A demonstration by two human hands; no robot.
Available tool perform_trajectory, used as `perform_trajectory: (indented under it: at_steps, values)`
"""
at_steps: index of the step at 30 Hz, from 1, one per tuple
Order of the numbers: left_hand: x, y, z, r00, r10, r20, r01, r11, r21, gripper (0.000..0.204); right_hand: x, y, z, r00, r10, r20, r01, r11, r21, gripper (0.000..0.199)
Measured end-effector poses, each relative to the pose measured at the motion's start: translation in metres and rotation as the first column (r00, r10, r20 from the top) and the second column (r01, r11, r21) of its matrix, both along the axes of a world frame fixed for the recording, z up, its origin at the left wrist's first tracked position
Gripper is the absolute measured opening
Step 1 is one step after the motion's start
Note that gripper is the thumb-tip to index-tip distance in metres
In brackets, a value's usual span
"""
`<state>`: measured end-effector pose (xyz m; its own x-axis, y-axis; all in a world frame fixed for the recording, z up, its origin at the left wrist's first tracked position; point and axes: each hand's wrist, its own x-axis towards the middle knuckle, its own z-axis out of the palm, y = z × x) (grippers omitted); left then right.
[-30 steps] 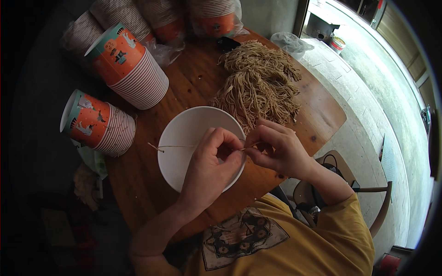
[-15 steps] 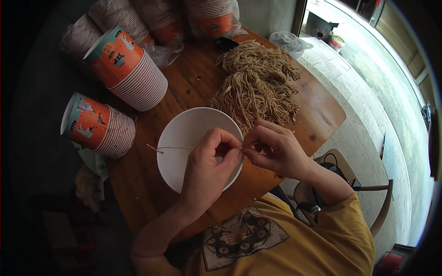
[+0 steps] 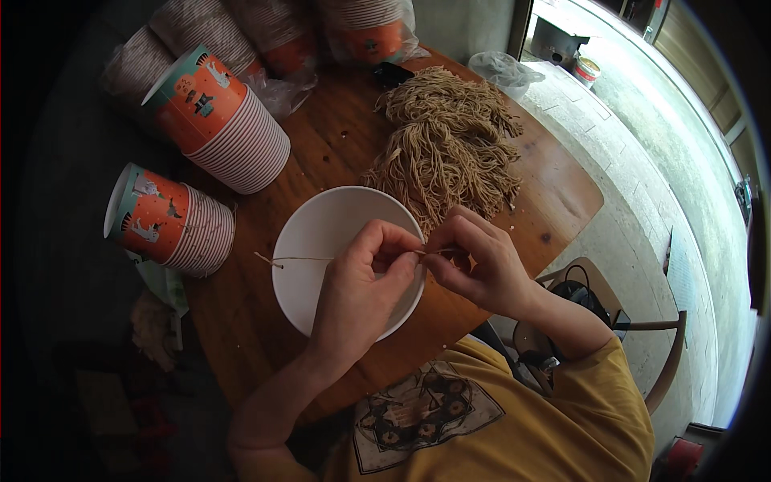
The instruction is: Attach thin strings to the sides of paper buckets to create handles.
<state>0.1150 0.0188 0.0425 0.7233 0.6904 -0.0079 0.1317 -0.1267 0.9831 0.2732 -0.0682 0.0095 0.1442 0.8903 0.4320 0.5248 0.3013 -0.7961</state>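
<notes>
A white paper bucket point(image 3: 309, 233) stands on the wooden table in front of me, its open mouth facing up. A thin tan string point(image 3: 305, 258) runs across the mouth, with one end sticking out past a small hole in the left wall. Over the bucket's right rim, my left hand point(image 3: 365, 277) pinches the string between thumb and forefinger. Beside it, just outside the rim, my right hand point(image 3: 482, 261) pinches the string too, fingertips almost touching the left ones. The fingers partly hide the string's right end.
A heap of tan strings point(image 3: 450, 145) lies behind my right hand. To the left are two stacks of orange paper buckets, a tall one point(image 3: 229, 120) and a shorter one point(image 3: 173, 221). Bagged stacks point(image 3: 277, 36) line the back. A wooden chair point(image 3: 590, 289) stands at the right.
Both hands stay at the right rim, still pinching the string, with only slight finger movement. The bucket remains in place.
</notes>
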Motion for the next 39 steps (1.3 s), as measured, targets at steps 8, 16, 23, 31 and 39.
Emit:
perform_trajectory:
  at_steps: [8, 16, 23, 31, 39]
  values:
    - [-0.004, 0.004, 0.002, 0.998, -0.056, -0.017, 0.047, 0.945, -0.324, 0.013, 0.000, 0.001, -0.002, 0.999, -0.018, -0.034, 0.018, 1.000, -0.013, 0.012]
    - [-0.008, 0.021, -0.004, 0.986, -0.163, 0.023, 0.144, 0.785, -0.603, 0.018, 0.003, 0.003, -0.005, 0.999, 0.017, -0.031, -0.016, 0.999, 0.046, 0.012]
    - [-0.004, 0.016, 0.000, 0.991, -0.131, 0.005, 0.107, 0.789, -0.605, 0.020, 0.010, 0.006, -0.007, 0.933, -0.123, 0.339, 0.002, 0.941, 0.338, 0.029]
    - [-0.003, 0.012, -0.005, 0.992, -0.124, 0.033, 0.118, 0.782, -0.612, 0.020, 0.007, 0.005, -0.006, 0.934, -0.109, 0.341, -0.016, 0.939, 0.344, 0.019]
    - [-0.001, 0.003, -0.006, 0.993, -0.119, -0.025, 0.094, 0.885, -0.455, 0.020, 0.004, 0.003, -0.009, 0.832, 0.115, -0.543, -0.222, 0.966, -0.135, 0.007]
